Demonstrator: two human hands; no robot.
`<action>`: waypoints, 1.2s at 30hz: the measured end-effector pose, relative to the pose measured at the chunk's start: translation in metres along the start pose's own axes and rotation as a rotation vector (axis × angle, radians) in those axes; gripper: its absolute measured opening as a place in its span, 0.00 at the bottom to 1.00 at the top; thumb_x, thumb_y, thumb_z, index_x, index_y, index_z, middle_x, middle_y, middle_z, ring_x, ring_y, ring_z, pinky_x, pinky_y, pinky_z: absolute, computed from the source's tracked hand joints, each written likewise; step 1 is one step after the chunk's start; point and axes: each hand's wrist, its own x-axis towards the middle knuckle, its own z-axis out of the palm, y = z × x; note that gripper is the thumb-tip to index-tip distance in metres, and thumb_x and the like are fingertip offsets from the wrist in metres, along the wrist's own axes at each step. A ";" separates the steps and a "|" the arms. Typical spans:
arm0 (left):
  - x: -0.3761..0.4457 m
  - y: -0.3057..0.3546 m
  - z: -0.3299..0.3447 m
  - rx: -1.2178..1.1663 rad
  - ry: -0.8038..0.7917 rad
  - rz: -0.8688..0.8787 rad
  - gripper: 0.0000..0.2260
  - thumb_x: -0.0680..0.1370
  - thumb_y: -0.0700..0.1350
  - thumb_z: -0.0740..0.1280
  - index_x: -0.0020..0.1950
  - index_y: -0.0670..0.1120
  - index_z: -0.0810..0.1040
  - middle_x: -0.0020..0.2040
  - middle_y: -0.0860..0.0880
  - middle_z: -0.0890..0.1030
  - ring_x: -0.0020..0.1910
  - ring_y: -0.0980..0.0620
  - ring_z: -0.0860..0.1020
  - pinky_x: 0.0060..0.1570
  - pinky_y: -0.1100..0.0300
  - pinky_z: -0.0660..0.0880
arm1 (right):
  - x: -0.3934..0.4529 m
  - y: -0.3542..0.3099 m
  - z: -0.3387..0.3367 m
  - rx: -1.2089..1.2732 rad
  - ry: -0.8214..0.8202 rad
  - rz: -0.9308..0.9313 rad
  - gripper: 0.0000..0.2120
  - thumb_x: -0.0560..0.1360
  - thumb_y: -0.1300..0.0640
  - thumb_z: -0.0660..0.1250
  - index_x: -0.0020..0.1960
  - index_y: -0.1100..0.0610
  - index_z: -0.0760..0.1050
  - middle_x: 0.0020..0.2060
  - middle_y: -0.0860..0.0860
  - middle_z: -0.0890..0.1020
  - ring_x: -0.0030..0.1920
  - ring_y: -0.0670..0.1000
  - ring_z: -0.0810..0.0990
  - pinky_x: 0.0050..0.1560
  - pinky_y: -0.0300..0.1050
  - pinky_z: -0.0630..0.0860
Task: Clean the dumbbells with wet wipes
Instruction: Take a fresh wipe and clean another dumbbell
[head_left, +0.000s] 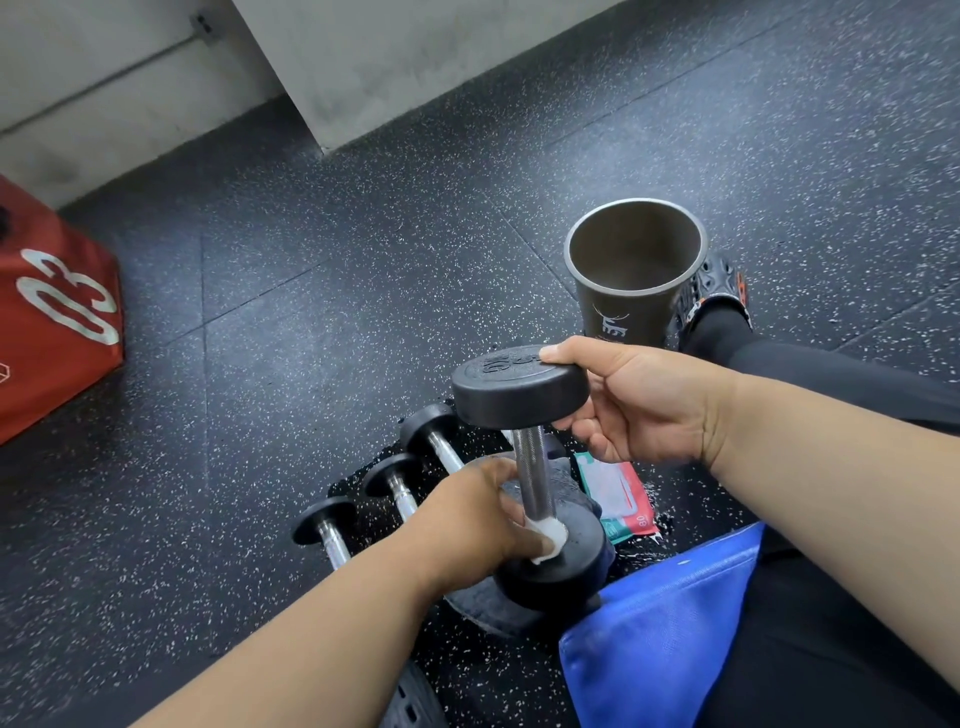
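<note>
A black rubber-headed dumbbell with a knurled steel handle (532, 480) stands nearly upright in front of the seated person, its lower head just above the black speckled rubber floor (322, 291). The right hand (631, 402) grips the rim of the upper head, thumb on top and fingers curled underneath. The left hand (480, 517) has its fingers closed on a crumpled white wet wipe (550, 538), pressed against the base of the handle where it meets the lower head. Just behind, three smaller black dumbbells with chrome handles (400, 486) lie side by side on the floor. A green, white and red pack of wet wipes (618, 496) lies flat to the right of the held dumbbell. Farther back stands an open dark metal bin with a white deer print (626, 306), and a red box marked 03 (54, 312) sits at the left edge.
</note>
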 end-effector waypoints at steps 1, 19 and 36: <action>0.001 0.000 0.004 0.005 0.016 0.000 0.20 0.67 0.47 0.85 0.52 0.56 0.79 0.42 0.50 0.88 0.37 0.57 0.84 0.47 0.56 0.82 | 0.000 0.000 0.000 0.000 0.000 -0.002 0.15 0.78 0.41 0.69 0.45 0.53 0.78 0.32 0.52 0.81 0.25 0.45 0.76 0.26 0.34 0.71; 0.010 -0.009 0.008 -0.062 -0.072 0.142 0.19 0.71 0.39 0.79 0.58 0.51 0.79 0.44 0.52 0.87 0.39 0.58 0.80 0.44 0.60 0.78 | -0.006 0.002 0.007 -0.036 -0.018 -0.020 0.15 0.79 0.43 0.68 0.41 0.52 0.80 0.29 0.50 0.80 0.26 0.45 0.74 0.27 0.35 0.68; 0.019 -0.014 0.012 -0.100 -0.159 0.140 0.30 0.72 0.37 0.77 0.69 0.59 0.76 0.51 0.48 0.87 0.48 0.49 0.84 0.57 0.55 0.80 | 0.001 0.004 0.004 -0.028 -0.032 -0.034 0.19 0.80 0.42 0.68 0.36 0.52 0.80 0.29 0.50 0.78 0.27 0.45 0.73 0.28 0.35 0.67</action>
